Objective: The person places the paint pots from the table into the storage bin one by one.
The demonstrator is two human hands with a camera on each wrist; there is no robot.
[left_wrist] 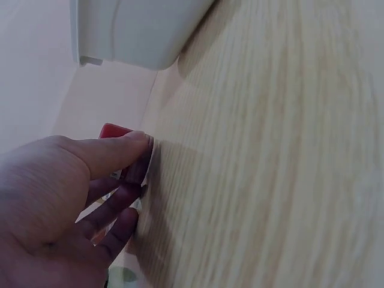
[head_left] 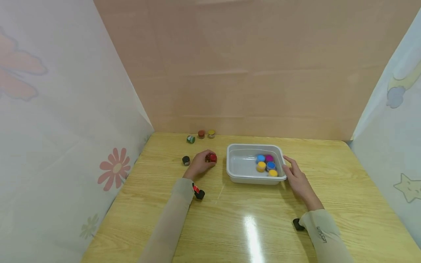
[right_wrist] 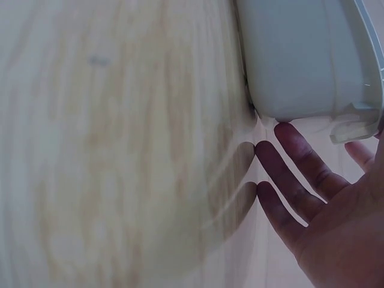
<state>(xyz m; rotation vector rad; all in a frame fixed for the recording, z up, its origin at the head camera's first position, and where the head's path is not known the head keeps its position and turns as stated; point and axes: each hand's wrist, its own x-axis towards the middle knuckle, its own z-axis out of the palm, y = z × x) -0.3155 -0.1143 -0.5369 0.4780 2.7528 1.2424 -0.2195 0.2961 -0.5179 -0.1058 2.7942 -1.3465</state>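
Observation:
My left hand [head_left: 200,163] pinches a small red-lidded jar [head_left: 213,158] between thumb and fingers, low over the table. In the left wrist view the jar's red lid [left_wrist: 114,130] shows past the thumb, while fingers hide part of its body. At the right end of a white plastic tray [head_left: 245,179], my right hand [head_left: 297,180] rests with its thumb at the rim. The right wrist view shows straight, spread fingers [right_wrist: 300,159], one fingertip against the tray's side. Inside the tray, several small jars with yellow, blue and magenta lids, among them a magenta one [head_left: 269,158], gather toward the right.
A black-lidded jar [head_left: 186,160] stands left of my left hand. Farther back are a green jar [head_left: 190,139] on its side, an orange-red-lidded jar [head_left: 201,134] and a yellow-lidded jar [head_left: 211,133]. A brown backdrop [head_left: 250,73] rises behind the wooden table [head_left: 223,226].

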